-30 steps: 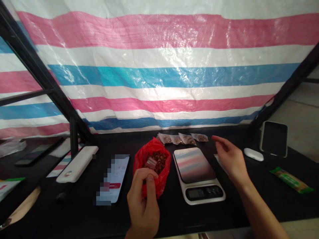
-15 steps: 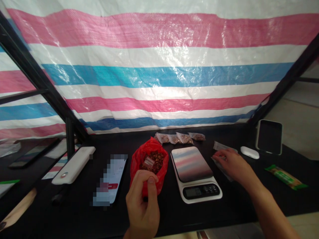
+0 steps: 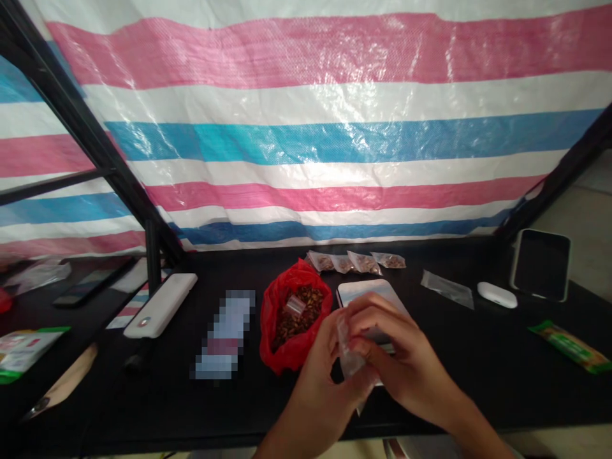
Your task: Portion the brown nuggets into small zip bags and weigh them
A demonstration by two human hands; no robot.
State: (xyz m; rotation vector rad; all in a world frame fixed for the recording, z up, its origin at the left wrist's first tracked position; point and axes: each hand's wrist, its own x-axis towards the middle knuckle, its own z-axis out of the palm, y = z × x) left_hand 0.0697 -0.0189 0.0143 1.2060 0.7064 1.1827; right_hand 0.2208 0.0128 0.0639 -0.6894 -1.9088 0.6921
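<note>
Both hands hold one small clear plastic bag (image 3: 350, 357) in front of the kitchen scale. My left hand (image 3: 325, 382) pinches it from the left, and my right hand (image 3: 394, 357) grips its other side with bent fingers. Behind the hands the scale (image 3: 375, 287) is mostly covered, its display hidden. To the left sits an open red plastic bag (image 3: 275, 312) of small brown dried pieces (image 3: 310, 306), with a little clear plastic piece (image 3: 295, 306) lying on top. Several filled clear packets (image 3: 363, 262) lie in a row behind the scale.
Right of the scale lie another flat clear bag (image 3: 447, 289), a white earbud case (image 3: 497, 294), a green-wrapped snack (image 3: 568, 344) and a propped phone (image 3: 542, 264). On the left are a blurred-out phone (image 3: 227, 335) and a white power bank (image 3: 162, 305). A striped sheet (image 3: 325, 143) rises behind.
My right hand has brought a clear bag from the right to the front of the scale. My left hand has left the red bag and joined it. The view has shifted slightly.
</note>
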